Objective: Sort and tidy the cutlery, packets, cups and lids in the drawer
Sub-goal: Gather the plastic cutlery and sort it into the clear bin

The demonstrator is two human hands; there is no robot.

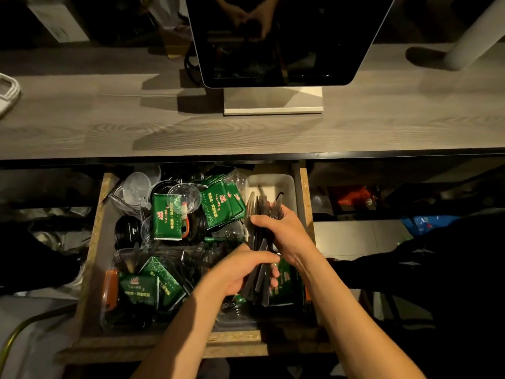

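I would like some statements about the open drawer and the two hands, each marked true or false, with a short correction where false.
1. Both hands hold one bundle of dark plastic cutlery. True: the right hand grips its upper part, the left hand its lower part.
2. The white tray sits at the drawer's back left. False: it is at the back right.
3. A clear cup lies on a green packet. True.
4. The green packets are all stacked in one neat pile. False: they lie scattered in several places.
5. The screen on the counter is lit. False: it is dark.
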